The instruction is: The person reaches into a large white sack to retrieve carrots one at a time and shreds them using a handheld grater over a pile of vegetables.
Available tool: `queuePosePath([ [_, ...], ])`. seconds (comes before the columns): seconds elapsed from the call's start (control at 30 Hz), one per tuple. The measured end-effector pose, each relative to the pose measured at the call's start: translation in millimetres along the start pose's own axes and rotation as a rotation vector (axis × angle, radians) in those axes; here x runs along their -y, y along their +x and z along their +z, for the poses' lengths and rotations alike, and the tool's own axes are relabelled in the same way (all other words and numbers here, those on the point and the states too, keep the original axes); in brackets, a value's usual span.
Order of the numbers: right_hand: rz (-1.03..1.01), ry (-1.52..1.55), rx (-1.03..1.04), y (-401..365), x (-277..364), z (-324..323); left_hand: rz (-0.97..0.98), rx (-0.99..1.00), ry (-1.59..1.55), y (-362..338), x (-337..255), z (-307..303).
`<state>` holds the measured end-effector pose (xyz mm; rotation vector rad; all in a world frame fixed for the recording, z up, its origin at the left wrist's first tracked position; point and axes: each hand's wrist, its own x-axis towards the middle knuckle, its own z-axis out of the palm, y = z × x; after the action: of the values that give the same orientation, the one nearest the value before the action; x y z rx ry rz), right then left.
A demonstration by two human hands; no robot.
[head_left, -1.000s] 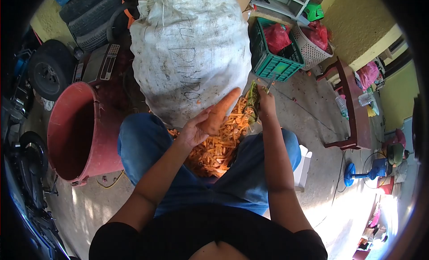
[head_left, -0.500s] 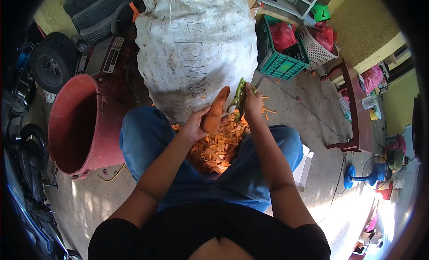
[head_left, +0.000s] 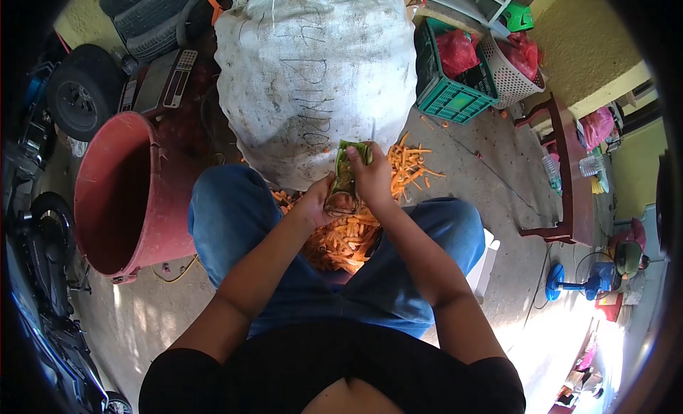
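My left hand is closed round the thick lower end of an orange-brown carrot, held over my lap. A green hand-held peeler lies along the carrot and hides most of its length. My right hand grips this peeler from the right, its thumb laid on top. Underneath, between my knees, is a heap of orange strips. More orange strips are scattered on the floor beside the sack.
Directly ahead stands a large white woven sack. A red bin is at my left, a green crate and a white basket at the front right. Farther right are a wooden frame and a blue fan.
My right hand has moved left and down, bringing the green peeler from beside the carrot onto it. The carrot's upper part is now covered.
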<state>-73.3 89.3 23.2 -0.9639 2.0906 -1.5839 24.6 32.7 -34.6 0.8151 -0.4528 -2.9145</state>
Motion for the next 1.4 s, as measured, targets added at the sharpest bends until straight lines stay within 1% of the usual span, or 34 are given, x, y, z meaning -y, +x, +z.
queuePosePath([
  [0.07,-0.003,-0.064,-0.004,0,-17,7,0.006,-0.072,-0.052,-1,0,0],
  [0.13,-0.125,-0.106,-0.066,0,-20,7,-0.010,0.024,0.015,-1,-1,-4],
  [0.2,-0.142,-0.224,-0.218,18,-41,0,-0.077,0.092,0.126,-9,-5,-1],
  [0.27,0.015,-0.424,-0.420,63,-66,-40,-0.147,0.166,0.236,-20,-7,10],
  [0.33,0.021,-0.480,-0.717,85,-72,-72,-0.101,0.083,0.423,-32,-5,23],
  [0.37,0.020,-0.479,-0.719,87,-74,-73,-0.018,-0.084,0.328,-36,-5,33],
  [0.4,0.002,-0.298,-0.687,87,-71,-75,-0.018,-0.081,0.327,-35,-8,32],
  [0.43,-0.018,-0.122,-0.648,86,-67,-76,-0.056,0.009,0.306,-35,-13,28],
  [0.47,0.052,0.007,-0.554,81,-65,-68,-0.092,0.097,0.284,-32,-16,25],
  [0.5,0.123,0.135,-0.457,66,-48,-51,-0.042,0.076,0.255,-19,-14,11],
  [0.53,0.112,0.284,-0.309,44,-11,-36,-0.041,0.073,0.251,-13,-12,5],
  [0.57,0.145,0.139,-0.268,31,-8,-21,-0.048,0.174,0.123,-9,-11,1],
  [0.6,0.118,0.100,-0.115,16,3,-13,-0.055,0.275,-0.002,-6,-11,0],
  [0.63,-0.132,-0.004,-0.124,6,-2,0,-0.056,0.275,0.001,-7,-11,1],
  [0.67,-0.175,-0.031,-0.090,-4,-3,7,-0.029,0.130,-0.032,-8,-10,2],
  [0.7,-0.136,-0.042,-0.085,-3,-3,7,0.000,-0.015,-0.065,-8,-10,2],
  [0.73,-0.097,-0.055,-0.076,-3,-3,7,0.002,-0.016,-0.067,-8,-11,1],
  [0.8,-0.275,-0.173,-0.199,17,-29,-1,-0.035,0.194,0.194,-9,-12,-1],
  [0.83,-0.115,-0.262,-0.305,40,-50,-16,-0.036,0.194,0.194,-15,-11,4],
  [0.87,0.046,-0.352,-0.414,66,-66,-38,-0.085,0.248,0.350,-25,-10,14],
  [0.9,0.087,-0.359,-0.557,84,-72,-63,-0.135,0.301,0.507,-31,-8,20],
  [0.93,0.130,-0.366,-0.701,91,-70,-76,-0.140,0.302,0.509,-30,-5,18],
  [0.97,0.130,-0.367,-0.705,90,-69,-78,-0.091,0.234,0.449,-27,-2,15],
  [1.0,0.137,-0.204,-0.659,87,-55,-80,-0.037,0.169,0.385,-24,-1,14],
  [1.03,0.142,-0.041,-0.605,82,-42,-78,-0.024,0.271,0.345,-31,-9,26],
  [1.07,0.051,0.092,-0.492,71,-34,-66,-0.019,0.272,0.338,-28,-13,27],
  [1.1,0.002,0.140,-0.393,62,-35,-51,-0.029,0.151,0.285,-24,-16,27],
  [1.13,0.090,0.185,-0.270,41,-8,-37,-0.042,0.029,0.234,-21,-17,26],
  [1.17,0.100,0.198,-0.179,27,-3,-23,0.023,0.033,0.151,-10,-13,13],
  [1.2,0.013,0.178,-0.094,14,1,-13,0.023,0.030,0.153,-7,-10,8],
  [1.23,-0.207,-0.021,-0.117,6,3,-4,0.061,0.032,0.087,-5,-8,5],
  [1.27,-0.272,-0.101,-0.111,2,0,3,0.097,0.035,0.021,-4,-7,4],
  [1.33,-0.142,-0.084,-0.025,0,-8,8,0.046,0.039,0.013,-7,-8,2],
  [1.4,-0.131,-0.051,-0.040,0,-6,6,-0.001,0.039,-0.001,-11,-9,3],
])
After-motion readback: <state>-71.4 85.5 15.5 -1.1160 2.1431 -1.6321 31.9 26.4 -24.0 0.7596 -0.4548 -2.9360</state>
